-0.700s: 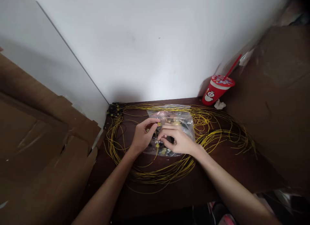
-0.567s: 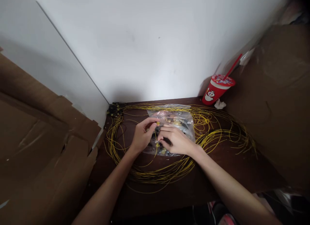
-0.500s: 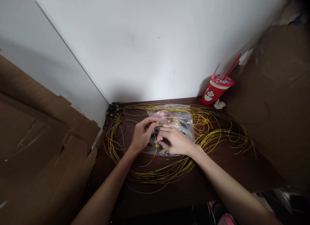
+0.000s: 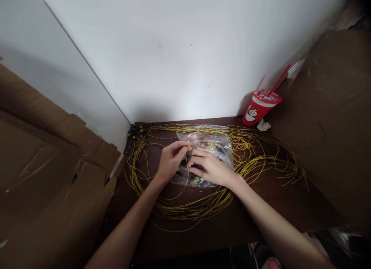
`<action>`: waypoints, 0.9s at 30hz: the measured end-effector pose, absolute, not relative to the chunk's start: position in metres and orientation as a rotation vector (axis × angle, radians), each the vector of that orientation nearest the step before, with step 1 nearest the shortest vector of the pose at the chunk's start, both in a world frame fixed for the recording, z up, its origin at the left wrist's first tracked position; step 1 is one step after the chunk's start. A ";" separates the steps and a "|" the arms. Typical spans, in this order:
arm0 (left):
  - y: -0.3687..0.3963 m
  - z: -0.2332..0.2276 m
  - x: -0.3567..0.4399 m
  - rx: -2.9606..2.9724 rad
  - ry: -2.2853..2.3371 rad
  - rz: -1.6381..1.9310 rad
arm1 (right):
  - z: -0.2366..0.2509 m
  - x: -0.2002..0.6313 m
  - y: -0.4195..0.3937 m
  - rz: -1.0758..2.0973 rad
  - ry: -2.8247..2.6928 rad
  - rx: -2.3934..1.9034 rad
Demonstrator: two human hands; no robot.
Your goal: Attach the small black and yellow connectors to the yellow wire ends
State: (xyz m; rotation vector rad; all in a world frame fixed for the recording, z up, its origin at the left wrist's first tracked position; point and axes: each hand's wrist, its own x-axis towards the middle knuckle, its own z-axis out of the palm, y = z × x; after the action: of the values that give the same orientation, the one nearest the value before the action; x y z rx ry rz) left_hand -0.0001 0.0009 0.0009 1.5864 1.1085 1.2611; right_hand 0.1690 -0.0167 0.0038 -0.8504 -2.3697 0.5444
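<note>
My left hand (image 4: 171,161) pinches a small yellow part (image 4: 189,147) between thumb and forefinger, with a thin yellow wire (image 4: 188,176) hanging down from it. Close by on the right, my right hand (image 4: 210,168) has its fingers bent and apart, their tips near that wire. Whether they touch it I cannot tell. Beneath both hands lies a clear plastic bag (image 4: 226,145) of small yellow, black and pinkish pieces, too small to name. A large loop of yellow and dark wires (image 4: 188,213) rings the bag on the dark table.
A red cup (image 4: 259,109) with a straw stands by the wall, beside a crumpled white tissue (image 4: 263,125). Dark and yellow wire ends (image 4: 137,131) cluster at the back left corner. Cardboard (image 4: 43,176) rises on the left, and a brown panel (image 4: 327,126) on the right.
The fingers of my right hand have spread from a closed pinch by the wire. My left hand keeps its pinch on the yellow part, almost unmoved.
</note>
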 end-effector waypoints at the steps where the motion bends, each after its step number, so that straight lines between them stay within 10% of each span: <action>1: 0.001 0.001 0.000 1.576 1.105 1.265 | 0.005 0.171 -0.016 0.552 -2.334 -0.871; 27: 0.000 0.000 0.002 1.520 1.133 1.280 | 0.001 0.184 -0.007 0.434 -2.213 -1.041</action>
State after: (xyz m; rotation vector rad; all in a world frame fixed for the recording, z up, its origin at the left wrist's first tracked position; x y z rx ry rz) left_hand 0.0022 -0.0004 0.0004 1.5196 1.1326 1.2799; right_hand 0.1836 -0.0065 0.0014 -1.0407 -2.2130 0.4344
